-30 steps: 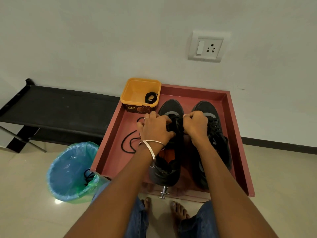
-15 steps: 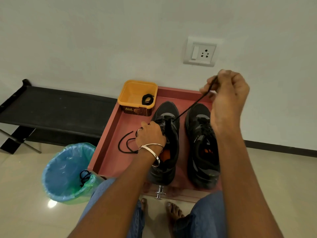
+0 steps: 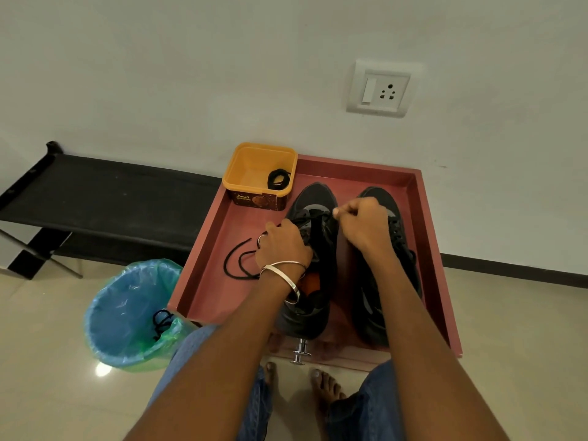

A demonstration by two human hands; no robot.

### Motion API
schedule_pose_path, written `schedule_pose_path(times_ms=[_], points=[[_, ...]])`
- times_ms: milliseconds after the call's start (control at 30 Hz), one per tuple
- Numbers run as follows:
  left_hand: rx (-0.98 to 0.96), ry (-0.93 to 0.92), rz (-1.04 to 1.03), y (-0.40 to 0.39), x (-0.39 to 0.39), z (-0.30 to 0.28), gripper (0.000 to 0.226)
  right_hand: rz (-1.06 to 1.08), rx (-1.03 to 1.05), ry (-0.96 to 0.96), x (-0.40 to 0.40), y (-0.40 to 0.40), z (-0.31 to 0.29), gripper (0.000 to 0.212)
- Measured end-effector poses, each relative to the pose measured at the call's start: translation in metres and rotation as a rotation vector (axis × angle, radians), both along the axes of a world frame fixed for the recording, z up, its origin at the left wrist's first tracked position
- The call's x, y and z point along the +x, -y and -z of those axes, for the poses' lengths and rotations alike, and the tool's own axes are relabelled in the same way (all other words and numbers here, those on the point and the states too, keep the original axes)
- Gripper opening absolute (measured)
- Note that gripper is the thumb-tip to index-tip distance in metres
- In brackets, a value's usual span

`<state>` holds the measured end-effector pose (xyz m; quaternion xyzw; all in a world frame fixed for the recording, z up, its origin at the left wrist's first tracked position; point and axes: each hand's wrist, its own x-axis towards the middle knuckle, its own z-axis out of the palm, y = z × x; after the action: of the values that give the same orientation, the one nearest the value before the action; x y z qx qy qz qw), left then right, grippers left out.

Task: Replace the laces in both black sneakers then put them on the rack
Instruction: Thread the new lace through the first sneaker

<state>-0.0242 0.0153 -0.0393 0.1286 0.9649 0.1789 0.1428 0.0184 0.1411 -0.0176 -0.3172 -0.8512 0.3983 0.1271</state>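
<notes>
Right hand back down from high pull, pinching lace at left sneaker eyelets. Left hand grips shoe side. Slack taken, next eyelet probably.

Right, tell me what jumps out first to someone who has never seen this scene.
Both hands, the left hand and the right hand, work at the lacing of the left black sneaker, which stands beside its pair in a red tray on the floor. A yellow tub with a coiled lace sits in the tray's far left corner, and a blue-lined bin stands left of the tray.
</notes>
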Motion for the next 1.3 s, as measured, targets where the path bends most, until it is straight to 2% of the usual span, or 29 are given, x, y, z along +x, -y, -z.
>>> schedule_pose_path(times_ms=[133,233,333,400,467,500,600,667,767,900,1000,1133,1200,1300], points=[[0.011,0.004,-0.017,0.001,0.002,-0.001,0.049,0.113,-0.189,-0.366,0.007,0.003,-0.037,0.015],[0.016,0.015,-0.016,0.001,0.002,-0.003,0.049,0.147,-0.379,-0.675,0.017,0.001,-0.079,0.019],[0.010,0.015,-0.021,0.000,0.002,-0.003,0.049,0.124,-0.421,-0.937,0.032,0.001,-0.119,0.016],[0.007,0.005,-0.025,0.000,0.002,-0.003,0.048,0.118,-0.400,-1.009,0.033,0.001,-0.124,0.014],[-0.003,-0.008,-0.022,0.000,0.003,-0.003,0.049,0.125,-0.303,-0.938,0.026,0.001,-0.105,0.010],[-0.006,-0.014,-0.020,-0.001,0.003,-0.003,0.049,0.122,-0.181,-0.811,0.021,0.001,-0.087,0.009],[0.010,-0.023,-0.020,-0.002,0.002,-0.003,0.051,0.020,0.131,-0.200,0.008,-0.004,-0.022,0.017],[0.032,-0.021,-0.027,-0.004,0.001,-0.002,0.051,-0.048,0.173,0.066,0.001,-0.005,0.006,0.025],[0.046,-0.037,-0.023,-0.005,0.001,-0.001,0.051,-0.074,0.170,0.215,-0.009,-0.002,0.018,0.026],[0.049,-0.060,-0.020,-0.006,0.002,0.000,0.049,-0.043,0.163,0.232,-0.011,-0.001,0.017,0.024],[0.056,-0.059,-0.023,-0.007,0.003,0.001,0.043,0.021,0.061,0.067,-0.006,0.001,0.000,0.031],[0.049,-0.064,-0.016,-0.008,0.005,0.001,0.038,0.159,0.005,-0.162,0.008,-0.003,-0.035,0.028],[0.046,-0.055,-0.016,-0.008,0.005,0.000,0.038,0.173,0.000,-0.183,0.014,-0.005,-0.044,0.025],[0.051,-0.026,-0.033,-0.010,0.007,-0.001,0.038,0.123,0.009,-0.101,0.018,-0.006,-0.045,0.022]])
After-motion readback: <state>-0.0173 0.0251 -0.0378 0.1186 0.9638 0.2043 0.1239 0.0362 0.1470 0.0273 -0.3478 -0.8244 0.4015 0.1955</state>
